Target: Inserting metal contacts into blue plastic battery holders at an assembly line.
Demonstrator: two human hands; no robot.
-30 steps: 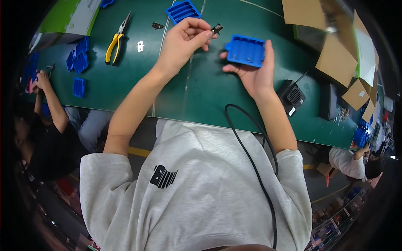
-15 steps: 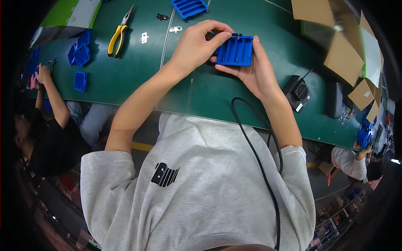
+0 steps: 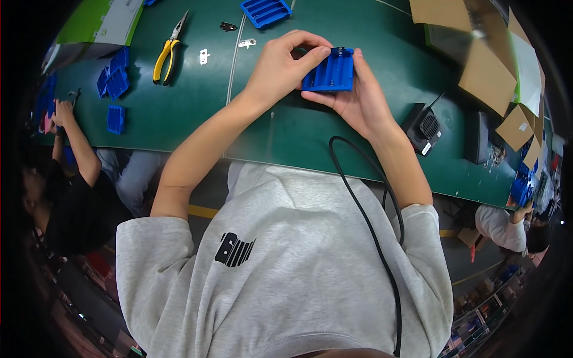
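A blue plastic battery holder (image 3: 332, 73) with several long slots is held up above the green table, its open side turned toward me. My right hand (image 3: 360, 101) is closed round it, thumb along the right edge and fingers under the near side. At the holder's upper left my left hand (image 3: 285, 62) bends over the rim, thumb and forefinger pinched together there. A small dark contact piece (image 3: 339, 51) sits at the far edge beside the left thumb. The left fingertips are partly hidden, so whether they grip a part or only the rim cannot be made out.
Yellow-handled pliers (image 3: 166, 58), small metal plates (image 3: 204, 56) and another blue holder (image 3: 266, 12) lie beyond my left arm. At right are a black fan-like device (image 3: 425, 128) and open cardboard boxes (image 3: 488, 77). A black cable (image 3: 364, 209) hangs before me. Co-workers sit at both sides.
The holder has shifted slightly left and tilted a little in my hands. My left hand keeps its pinch at the rim, and the right hand moves along with the holder.
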